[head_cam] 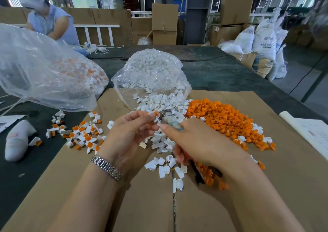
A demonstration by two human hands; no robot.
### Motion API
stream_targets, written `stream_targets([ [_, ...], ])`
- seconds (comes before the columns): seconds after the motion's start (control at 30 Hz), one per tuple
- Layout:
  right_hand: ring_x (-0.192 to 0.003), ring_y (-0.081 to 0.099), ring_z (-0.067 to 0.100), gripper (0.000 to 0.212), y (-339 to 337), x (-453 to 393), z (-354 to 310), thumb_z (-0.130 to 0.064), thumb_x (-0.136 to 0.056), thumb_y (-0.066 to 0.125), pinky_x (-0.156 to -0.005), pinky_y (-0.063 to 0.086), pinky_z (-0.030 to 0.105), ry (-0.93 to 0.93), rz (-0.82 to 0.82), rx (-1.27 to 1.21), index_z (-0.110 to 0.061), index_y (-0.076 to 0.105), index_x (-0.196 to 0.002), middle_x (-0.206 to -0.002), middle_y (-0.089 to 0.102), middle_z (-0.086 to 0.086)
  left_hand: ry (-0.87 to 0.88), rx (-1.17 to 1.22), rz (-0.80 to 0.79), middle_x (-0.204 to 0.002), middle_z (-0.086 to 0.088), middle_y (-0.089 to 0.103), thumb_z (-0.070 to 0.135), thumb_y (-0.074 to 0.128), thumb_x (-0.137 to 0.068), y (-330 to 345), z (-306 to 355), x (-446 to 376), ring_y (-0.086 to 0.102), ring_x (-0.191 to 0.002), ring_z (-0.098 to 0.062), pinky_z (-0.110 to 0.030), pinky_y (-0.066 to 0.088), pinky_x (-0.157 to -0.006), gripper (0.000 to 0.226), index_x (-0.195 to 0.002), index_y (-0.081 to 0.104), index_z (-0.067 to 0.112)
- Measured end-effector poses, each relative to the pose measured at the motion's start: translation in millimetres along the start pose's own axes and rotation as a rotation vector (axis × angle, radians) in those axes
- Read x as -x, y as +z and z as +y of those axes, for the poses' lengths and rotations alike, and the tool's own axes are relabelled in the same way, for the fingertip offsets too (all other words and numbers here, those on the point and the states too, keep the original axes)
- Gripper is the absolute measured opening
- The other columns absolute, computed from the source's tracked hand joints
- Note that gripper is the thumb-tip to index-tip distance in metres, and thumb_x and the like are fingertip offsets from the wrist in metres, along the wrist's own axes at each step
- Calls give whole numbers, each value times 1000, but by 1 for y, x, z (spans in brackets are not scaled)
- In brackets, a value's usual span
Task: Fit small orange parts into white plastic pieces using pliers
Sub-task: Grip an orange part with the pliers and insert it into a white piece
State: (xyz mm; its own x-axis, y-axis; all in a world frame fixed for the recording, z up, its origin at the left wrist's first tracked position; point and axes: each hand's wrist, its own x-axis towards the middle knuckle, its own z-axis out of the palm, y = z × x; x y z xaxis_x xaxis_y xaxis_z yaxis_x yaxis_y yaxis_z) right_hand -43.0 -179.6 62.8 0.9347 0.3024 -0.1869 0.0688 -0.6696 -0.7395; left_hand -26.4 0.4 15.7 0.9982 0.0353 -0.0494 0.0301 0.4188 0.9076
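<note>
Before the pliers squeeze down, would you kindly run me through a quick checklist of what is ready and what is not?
1. White plastic piece pinched in the left hand: ok.
2. Small orange part sitting at the top of that piece: ok; whether it is fully seated, cannot tell.
3. Metal-nosed pliers gripped by the right hand, nose at the piece: ok.
4. Jaws squarely on the orange part: cannot tell, blurred.
5. Left fingertips clear of the jaws: not ok, they lie right beside the nose.
6. Loose orange pile and white pile on the brown cardboard sheet: ok.
</note>
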Motion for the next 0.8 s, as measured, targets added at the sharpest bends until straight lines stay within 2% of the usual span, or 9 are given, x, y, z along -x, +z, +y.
stream_targets([
  [0.07,-54,59,18,56,-14,-2,6,-66,-94,52,-60,55,44,21,73,80,-13,54,-74,-67,66,3,7,12,-20,-77,-14,71,9,76,-79,-4,1,-1,71,-66,-20,-22,56,-55,9,-85,74,4],
  [0.13,-59,53,14,53,-26,-9,18,-66,-94,51,-52,39,34,59,201,246,-17,55,-74,-69,58,-2,5,-17,-22,-79,-15,71,14,76,-80,-5,0,-1,73,-70,-23,-23,57,-57,13,-86,75,3],
  [0.17,-63,53,14,48,-30,-14,26,-64,-95,51,-54,36,31,86,255,317,-19,57,-78,-73,57,-2,4,-53,-18,-80,-15,72,17,76,-80,-4,0,-1,73,-72,-24,-23,57,-57,14,-85,76,4],
  [0.23,-77,56,19,41,-32,-23,41,-58,-95,54,-64,43,34,167,331,421,-18,57,-87,-87,57,2,-1,-129,-26,-81,-14,73,23,77,-79,-2,-2,0,74,-75,-24,-22,56,-58,12,-80,78,10],
  [0.33,-102,57,29,43,-25,-31,61,-56,-92,63,-93,47,48,261,395,523,-15,58,-106,-108,56,7,-9,-182,-16,-83,-10,75,25,81,-74,0,-3,0,76,-81,-25,-21,56,-58,11,-76,79,14],
  [0.53,-124,46,30,55,-14,-34,62,-62,-91,60,-100,39,51,242,518,644,-17,57,-124,-127,54,9,9,-186,-17,-106,-15,77,20,78,-76,3,-3,1,77,-94,-31,-20,58,-58,19,-82,69,4],
  [0.6,-116,54,19,43,-9,-33,53,-58,-93,60,-98,41,46,44,592,502,-25,61,-120,-117,61,-3,20,-197,10,-104,-18,77,16,78,-81,4,-4,1,77,-93,-32,-21,59,-60,13,-75,70,7],
  [0.7,-88,64,0,22,6,-28,36,-46,-88,74,-90,53,36,-252,507,18,-27,71,-99,-88,69,-16,74,-293,49,-96,-17,77,13,76,-88,4,-8,0,78,-87,-27,-22,59,-63,21,-68,71,11],
  [0.8,-85,64,-4,17,20,-29,29,-40,-85,79,-88,54,32,-357,459,-53,-26,73,-94,-81,70,-16,140,-369,64,-81,-12,76,17,77,-87,4,-11,-1,74,-75,-19,-25,60,-68,19,-74,72,4],
])
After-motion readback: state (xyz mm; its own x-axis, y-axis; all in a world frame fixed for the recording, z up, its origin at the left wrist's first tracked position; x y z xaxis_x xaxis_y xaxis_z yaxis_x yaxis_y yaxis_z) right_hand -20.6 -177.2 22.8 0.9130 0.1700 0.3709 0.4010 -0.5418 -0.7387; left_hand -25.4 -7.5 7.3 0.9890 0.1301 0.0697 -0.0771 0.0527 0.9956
